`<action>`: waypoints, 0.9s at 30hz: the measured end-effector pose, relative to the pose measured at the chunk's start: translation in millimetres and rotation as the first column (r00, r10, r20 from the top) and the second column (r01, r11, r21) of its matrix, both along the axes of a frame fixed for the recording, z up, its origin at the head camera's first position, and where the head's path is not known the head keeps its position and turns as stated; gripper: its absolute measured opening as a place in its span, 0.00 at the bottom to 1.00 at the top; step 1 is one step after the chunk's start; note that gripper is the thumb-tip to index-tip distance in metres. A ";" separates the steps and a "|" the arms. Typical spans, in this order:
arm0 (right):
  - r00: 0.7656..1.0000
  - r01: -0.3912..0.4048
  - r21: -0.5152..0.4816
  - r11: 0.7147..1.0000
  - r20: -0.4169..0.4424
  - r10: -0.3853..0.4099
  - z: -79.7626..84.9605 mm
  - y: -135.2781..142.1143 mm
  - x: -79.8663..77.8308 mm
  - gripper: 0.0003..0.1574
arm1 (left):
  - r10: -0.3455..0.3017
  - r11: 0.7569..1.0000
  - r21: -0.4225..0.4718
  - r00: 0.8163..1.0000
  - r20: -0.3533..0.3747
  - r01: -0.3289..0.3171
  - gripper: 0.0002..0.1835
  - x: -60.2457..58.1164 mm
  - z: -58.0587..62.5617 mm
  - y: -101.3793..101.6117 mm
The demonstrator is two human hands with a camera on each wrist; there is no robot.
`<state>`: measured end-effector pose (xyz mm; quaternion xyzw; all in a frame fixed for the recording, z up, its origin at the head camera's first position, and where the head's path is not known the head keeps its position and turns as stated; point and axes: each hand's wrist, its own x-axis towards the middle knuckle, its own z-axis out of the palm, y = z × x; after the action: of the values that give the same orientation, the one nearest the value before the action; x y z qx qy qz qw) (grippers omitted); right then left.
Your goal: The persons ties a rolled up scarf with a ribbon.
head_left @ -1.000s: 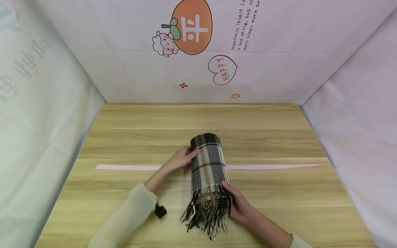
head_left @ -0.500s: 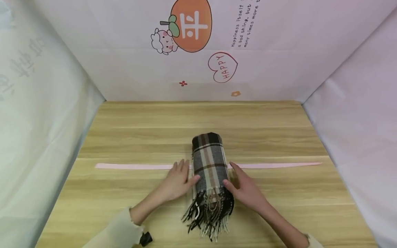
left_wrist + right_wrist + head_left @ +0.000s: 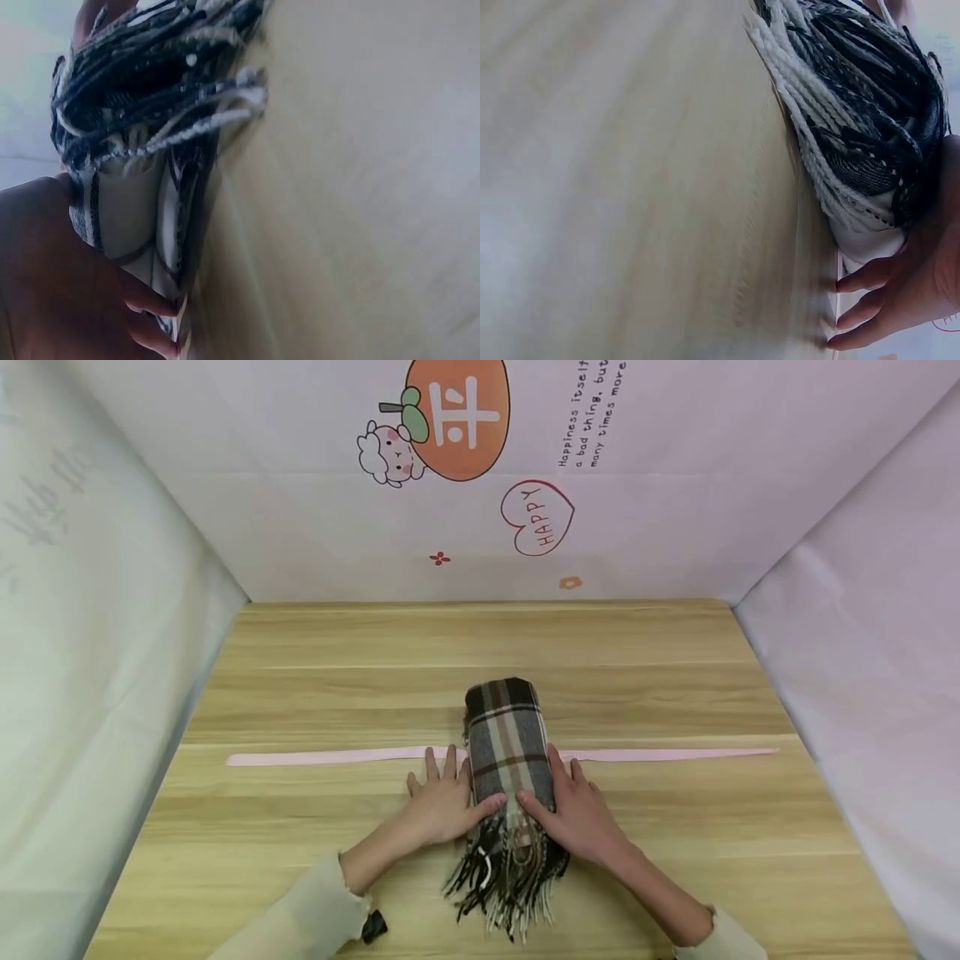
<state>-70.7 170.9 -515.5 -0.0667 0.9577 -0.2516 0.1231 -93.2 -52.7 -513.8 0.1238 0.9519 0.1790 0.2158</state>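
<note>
A rolled plaid scarf, grey, white, brown and black, lies in the middle of the table with its fringe towards me. Under it a flat pink ribbon runs across from left to right. My left hand rests along the scarf's left side, fingers spread and the thumb lying over the top. On the other side, my right hand presses against the roll with fairly straight fingers, its thumb also on top. The right wrist view shows the fringe and several fingertips down at the table.
The wood-grain table is closed in by white cloth walls, with a printed back wall and a plain right wall. A small black object sits at my left sleeve.
My left hand has let go of the scarf's far left side and come nearer me, its fingers spreading. My right hand has slid forward from the fringe. Both thumbs have moved inward over the scarf.
</note>
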 end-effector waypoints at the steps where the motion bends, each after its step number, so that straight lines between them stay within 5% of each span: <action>1: 1.000 0.000 0.008 1.000 -0.015 0.000 -0.1 0.8 -3.5 0.57 | -0.005 1.000 -0.005 1.000 -0.001 0.005 0.56 -4.6 1.2 0.5; 9: 1.000 0.007 0.022 1.000 -0.025 -0.007 0.5 5.1 -57.7 0.58 | -0.022 0.999 -0.028 1.000 0.010 0.022 0.57 -62.0 2.8 3.8; 20: 0.999 0.026 -0.037 0.999 0.022 -0.025 5.3 9.1 -176.7 0.65 | -0.035 0.999 0.004 0.999 0.032 0.035 0.58 -181.9 3.2 6.1; 24: 1.000 0.016 -0.060 0.998 0.020 -0.015 12.3 10.3 -195.5 0.66 | -0.049 0.998 0.035 0.999 0.009 0.049 0.51 -199.2 9.4 3.8; 27: 1.000 -0.012 -0.096 0.995 -0.028 0.010 18.9 25.1 -188.7 0.59 | -0.082 0.993 0.080 0.991 -0.104 0.090 0.45 -192.1 5.9 -10.7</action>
<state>-259.3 196.1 -496.5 -0.0812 0.9457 -0.2957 0.1080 -285.3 -63.4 -507.9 0.1825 0.9469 0.2031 0.1697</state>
